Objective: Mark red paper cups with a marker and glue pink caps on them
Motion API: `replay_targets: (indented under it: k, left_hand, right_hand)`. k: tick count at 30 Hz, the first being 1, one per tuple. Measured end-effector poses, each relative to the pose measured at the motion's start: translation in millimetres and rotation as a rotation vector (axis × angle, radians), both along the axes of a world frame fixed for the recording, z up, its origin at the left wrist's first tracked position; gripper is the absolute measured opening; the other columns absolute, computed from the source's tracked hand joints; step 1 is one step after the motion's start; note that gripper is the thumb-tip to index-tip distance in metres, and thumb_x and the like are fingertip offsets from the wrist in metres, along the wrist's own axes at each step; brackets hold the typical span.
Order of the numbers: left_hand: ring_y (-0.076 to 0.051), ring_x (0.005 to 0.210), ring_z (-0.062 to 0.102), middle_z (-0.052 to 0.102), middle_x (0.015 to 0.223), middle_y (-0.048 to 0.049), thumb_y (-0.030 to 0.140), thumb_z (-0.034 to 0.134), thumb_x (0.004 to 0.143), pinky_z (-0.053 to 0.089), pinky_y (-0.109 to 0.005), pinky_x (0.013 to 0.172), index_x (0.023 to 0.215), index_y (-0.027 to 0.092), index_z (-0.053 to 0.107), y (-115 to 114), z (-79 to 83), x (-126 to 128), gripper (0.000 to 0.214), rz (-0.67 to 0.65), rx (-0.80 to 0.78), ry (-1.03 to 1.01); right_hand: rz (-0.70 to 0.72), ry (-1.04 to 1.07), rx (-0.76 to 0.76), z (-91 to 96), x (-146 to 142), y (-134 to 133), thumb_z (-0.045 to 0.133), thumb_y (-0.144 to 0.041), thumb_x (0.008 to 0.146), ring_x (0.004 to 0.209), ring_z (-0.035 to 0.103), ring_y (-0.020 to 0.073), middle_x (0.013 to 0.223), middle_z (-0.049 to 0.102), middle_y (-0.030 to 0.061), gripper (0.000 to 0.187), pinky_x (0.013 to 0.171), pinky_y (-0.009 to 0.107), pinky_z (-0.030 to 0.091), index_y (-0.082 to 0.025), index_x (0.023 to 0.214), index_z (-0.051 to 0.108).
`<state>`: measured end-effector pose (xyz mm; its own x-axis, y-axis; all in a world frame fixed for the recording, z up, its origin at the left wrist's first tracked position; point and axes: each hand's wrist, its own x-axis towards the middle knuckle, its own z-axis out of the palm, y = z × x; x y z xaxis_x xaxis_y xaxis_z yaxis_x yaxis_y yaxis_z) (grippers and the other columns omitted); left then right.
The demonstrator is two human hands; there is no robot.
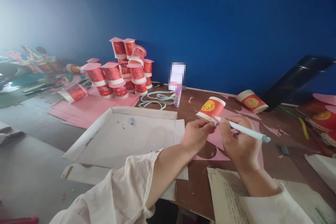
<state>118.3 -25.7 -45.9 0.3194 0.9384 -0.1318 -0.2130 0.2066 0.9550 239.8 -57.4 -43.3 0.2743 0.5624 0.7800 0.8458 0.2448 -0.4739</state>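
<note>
My left hand [197, 133] is closed on the rim of a red paper cup [211, 108] with a gold emblem, holding it tilted above a pink paper sheet [217, 140]. My right hand [240, 140] grips a white pen [244, 130], whose tip touches the cup's rim next to my left fingers. Both forearms reach in from the bottom, in cream sleeves.
A stack of red cups with pink lids [123, 70] stands at the back left on pink paper [86, 106]. A flat white cardboard tray [123, 136], a pale cord [157, 98], a glue stick [177, 95] and another lying cup [251, 100] surround my hands. Printed paper [228, 189] lies near the front edge.
</note>
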Motion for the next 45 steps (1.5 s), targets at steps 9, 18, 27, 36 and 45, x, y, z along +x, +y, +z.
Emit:
replay_targets:
  k: [9,18,27,36,45]
  left_hand:
    - [-0.013,0.072,0.058,0.065,0.071,-0.0020,0.023,0.063,0.084,0.044,-0.027,0.075,0.072,0.016,0.072,0.0,-0.1,1.0,0.016,0.034,0.011,-0.008]
    - [-0.014,0.072,0.060,0.067,0.072,-0.0025,0.024,0.063,0.084,0.045,-0.027,0.076,0.072,0.016,0.073,-0.1,-0.2,1.7,0.017,0.048,0.025,-0.015]
    - [-0.016,0.079,0.066,0.071,0.080,-0.0060,0.021,0.065,0.085,0.049,-0.029,0.082,0.081,0.015,0.076,-0.3,-0.8,2.3,0.013,0.016,-0.021,-0.065]
    - [-0.016,0.081,0.067,0.072,0.082,-0.0059,0.019,0.063,0.086,0.050,-0.031,0.085,0.083,0.015,0.076,0.2,-2.1,3.2,0.013,-0.008,-0.021,-0.092]
    - [-0.014,0.073,0.060,0.067,0.073,-0.0027,0.024,0.063,0.084,0.045,-0.029,0.076,0.076,0.016,0.074,0.6,-0.8,1.2,0.016,0.034,0.025,0.029]
  right_hand:
    - [0.039,0.003,-0.057,2.4,-0.5,-2.2,0.059,-0.037,0.087,0.056,0.056,0.0143,0.068,0.066,0.0036,0.021,0.054,0.027,0.045,-0.019,0.078,0.065]
    - [0.032,-0.005,-0.067,3.1,-1.6,-3.7,0.059,-0.040,0.088,0.052,0.051,0.0122,0.066,0.063,0.0029,0.026,0.050,0.026,0.041,-0.018,0.078,0.066]
    - [0.030,-0.014,-0.004,2.0,0.2,-0.5,0.059,-0.035,0.089,0.063,0.058,0.0148,0.074,0.066,0.0043,0.018,0.056,0.028,0.046,-0.019,0.082,0.063]
    - [0.012,0.013,-0.025,2.8,-0.2,-0.8,0.059,-0.040,0.088,0.063,0.059,0.0159,0.075,0.066,0.0055,0.022,0.056,0.029,0.047,-0.019,0.081,0.062]
    - [0.061,0.020,-0.095,1.4,-0.2,-2.7,0.059,-0.042,0.088,0.059,0.058,0.0152,0.070,0.065,0.0042,0.025,0.056,0.029,0.047,-0.019,0.081,0.065]
